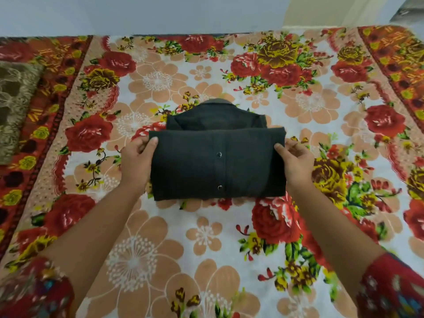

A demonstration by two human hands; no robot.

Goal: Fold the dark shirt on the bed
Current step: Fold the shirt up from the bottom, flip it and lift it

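The dark shirt [215,161] lies in the middle of the bed as a compact folded rectangle. Its lower part is doubled up over the body, two snap buttons show on the front, and the collar peeks out at the far side. My left hand [137,159] pinches the left end of the folded flap, thumb on top and fingers underneath. My right hand [294,160] pinches the right end of the same flap in the same way.
The bed is covered by a floral sheet [206,244] in red, peach and white, with a red patterned border on both sides. A brown-green patterned cushion [16,104] lies at the far left. A pale wall runs behind the bed.
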